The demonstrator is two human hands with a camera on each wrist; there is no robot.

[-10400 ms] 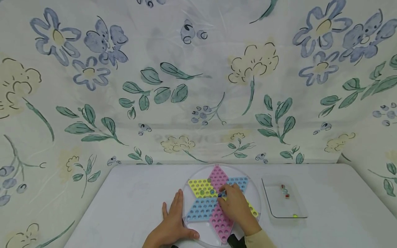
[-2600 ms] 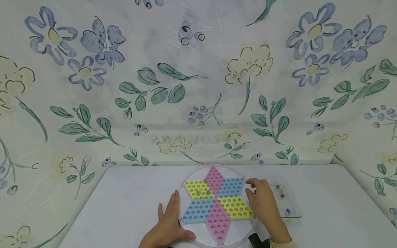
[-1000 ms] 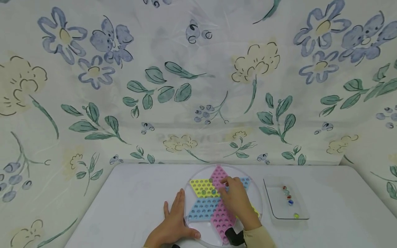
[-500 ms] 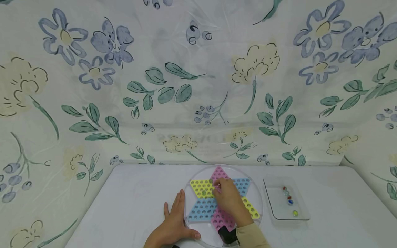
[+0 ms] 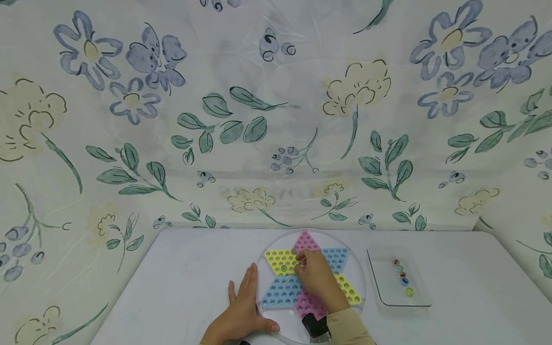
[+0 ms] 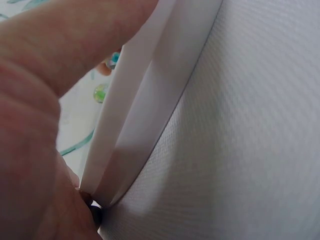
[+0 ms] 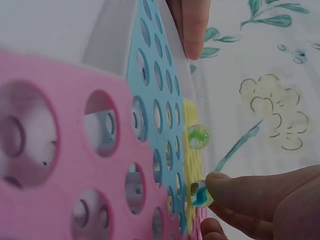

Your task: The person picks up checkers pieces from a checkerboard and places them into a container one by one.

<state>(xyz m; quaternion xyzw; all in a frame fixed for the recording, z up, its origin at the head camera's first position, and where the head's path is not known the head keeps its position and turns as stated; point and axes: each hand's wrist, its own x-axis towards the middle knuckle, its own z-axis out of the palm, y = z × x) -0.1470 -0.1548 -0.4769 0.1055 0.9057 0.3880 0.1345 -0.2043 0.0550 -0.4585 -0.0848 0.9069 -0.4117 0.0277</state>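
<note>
A round clear board [image 5: 280, 318] carries a six-pointed star of pink, yellow and blue hole-filled sections. My left hand [image 5: 241, 306] rests against its left rim, fingers straight and thumb spread along the near edge. Over the yellow upper-left section [image 5: 273, 258], my right hand [image 5: 316, 275] pinches a clear marble with a teal swirl [image 7: 201, 194] between thumb and finger. In the right wrist view this marble is at the yellow holes; the head view hides it behind the hand. A green-swirled marble [image 5: 283, 268] sits nearby in yellow, and another marble [image 5: 293, 251] lies at the pink border.
A clear rectangular tray [image 5: 401, 305] stands right of the board. In it lie several marbles, among them a blue one [image 5: 405, 281] and a yellow-green one [image 5: 409, 292]. A floral cloth [image 5: 276, 191] hangs behind the white table [image 5: 185, 258].
A blue marble my right hand held over the board earlier now lies in the tray. My right hand returned from the tray side to the teal-swirled marble. The yellow-green marble rolled away from the tray's near edge.
</note>
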